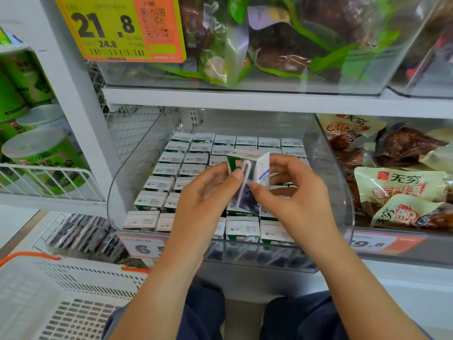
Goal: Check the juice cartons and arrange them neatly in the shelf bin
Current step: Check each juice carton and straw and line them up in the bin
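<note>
Green-white juice carton (247, 173) pinched between left hand (208, 192) and right hand (291, 190) fingers above clear bin (137, 153).

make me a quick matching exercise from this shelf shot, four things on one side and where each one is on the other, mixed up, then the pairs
Things
1. held carton
2. yellow price tag
3. white basket
4. green canisters

Places
A. bottom left corner, orange-trimmed rim
B. between both hands, above the clear bin
C. wire shelf at the left edge
D. top left, on the upper bin's front

Pairs: 1-B, 2-D, 3-A, 4-C

Left hand and right hand both pinch the carton.
</note>
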